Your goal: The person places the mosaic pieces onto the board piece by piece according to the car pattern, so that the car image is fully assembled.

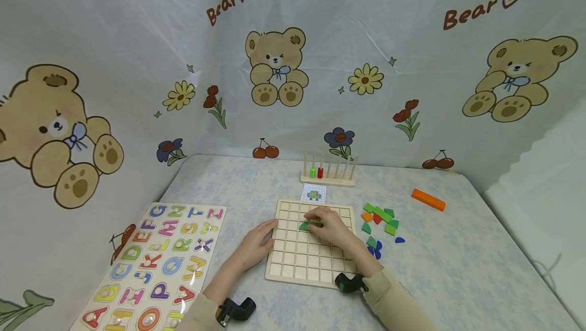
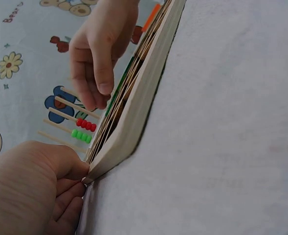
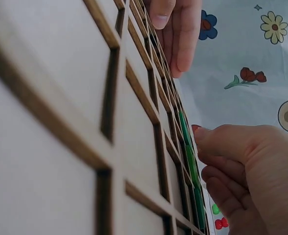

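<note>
A wooden grid board (image 1: 293, 272) lies mid-table, with several green pieces (image 1: 303, 226) set in one row. At the board's left edge rests my left hand (image 1: 254, 244), thumb and fingers touching the rim. My right hand (image 1: 330, 225) bends over the green row, covering part of it. In the right wrist view its fingertips hover right beside the green pieces (image 3: 191, 164), with a small reddish spot at the thumb tip; I cannot tell whether it pinches a piece. A card (image 1: 313, 193) with a green pattern lies behind the board.
Loose coloured pieces (image 1: 381, 214) lie scattered right of the board. An orange bar (image 1: 428, 199) sits farther right. At the back stands a wooden peg rack (image 1: 327, 181) with green and red beads. A letter puzzle board (image 1: 151, 275) covers the table's left side.
</note>
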`<state>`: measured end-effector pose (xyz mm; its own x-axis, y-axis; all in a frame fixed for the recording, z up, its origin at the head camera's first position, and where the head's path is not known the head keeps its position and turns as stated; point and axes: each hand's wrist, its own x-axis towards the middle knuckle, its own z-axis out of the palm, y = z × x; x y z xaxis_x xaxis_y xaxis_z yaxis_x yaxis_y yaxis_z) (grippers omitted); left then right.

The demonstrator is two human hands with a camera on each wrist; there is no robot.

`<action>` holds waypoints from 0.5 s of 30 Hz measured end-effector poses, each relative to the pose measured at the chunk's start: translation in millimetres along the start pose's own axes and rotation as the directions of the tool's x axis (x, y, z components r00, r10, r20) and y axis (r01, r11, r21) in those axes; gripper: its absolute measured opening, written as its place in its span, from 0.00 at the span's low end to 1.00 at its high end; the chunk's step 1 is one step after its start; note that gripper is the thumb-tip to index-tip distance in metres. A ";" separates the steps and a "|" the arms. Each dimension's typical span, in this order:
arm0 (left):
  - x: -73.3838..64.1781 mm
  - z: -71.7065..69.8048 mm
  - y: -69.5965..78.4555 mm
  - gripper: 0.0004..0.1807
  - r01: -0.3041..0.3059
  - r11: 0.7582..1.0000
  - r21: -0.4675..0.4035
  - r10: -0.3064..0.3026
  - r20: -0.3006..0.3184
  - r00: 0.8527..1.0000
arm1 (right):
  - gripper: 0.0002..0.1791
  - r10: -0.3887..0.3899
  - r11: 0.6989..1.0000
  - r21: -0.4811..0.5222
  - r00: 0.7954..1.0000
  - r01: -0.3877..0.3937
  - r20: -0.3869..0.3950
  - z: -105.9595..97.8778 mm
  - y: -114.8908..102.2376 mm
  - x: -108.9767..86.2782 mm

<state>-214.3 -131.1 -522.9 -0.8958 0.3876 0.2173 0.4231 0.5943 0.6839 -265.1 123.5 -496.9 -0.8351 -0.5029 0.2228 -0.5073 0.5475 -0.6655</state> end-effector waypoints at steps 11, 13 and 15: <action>0.2 -0.7 0.3 0.28 -0.003 1.000 -0.010 0.003 0.007 1.000 | 0.12 -0.014 0.999 -0.040 1.000 0.015 0.026 3.3 1.3 1.2; -0.2 -0.8 0.4 0.28 -0.005 1.000 -0.011 0.005 0.008 1.000 | 0.13 -0.012 1.000 -0.011 1.000 0.012 0.025 2.5 0.6 -0.2; -0.9 -0.7 0.2 0.28 -0.004 1.000 -0.011 0.004 0.008 1.000 | 0.14 0.001 0.999 0.035 1.000 -0.002 0.019 0.7 -1.0 -1.6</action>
<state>-213.5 -131.9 -522.4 -0.8931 0.3957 0.2139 0.4247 0.5852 0.6908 -263.1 123.3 -497.1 -0.8313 -0.5153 0.2083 -0.4982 0.5247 -0.6903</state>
